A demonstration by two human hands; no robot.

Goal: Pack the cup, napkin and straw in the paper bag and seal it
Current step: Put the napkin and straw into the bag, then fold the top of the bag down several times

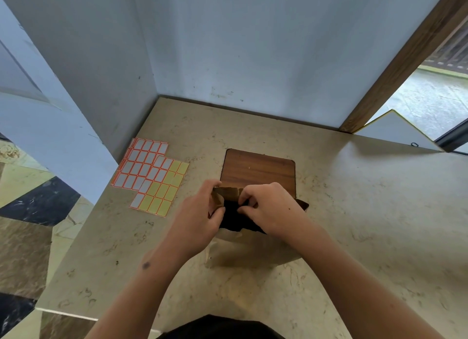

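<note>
A brown paper bag [249, 250] stands upright on the marble counter [354, 224], its mouth open and dark inside. My left hand [200, 219] grips the bag's left top edge, thumb and fingers curled round the paper. My right hand [271, 207] pinches the far rim near the middle, fingers curled over the opening. The cup, napkin and straw are not visible; the bag's inside is too dark to tell what it holds.
Sheets of orange-edged and yellow sticker labels [152, 174] lie on the counter to the left. A brown wooden board [258, 169] lies just behind the bag. Walls close the back and left; the counter's left edge drops to the floor.
</note>
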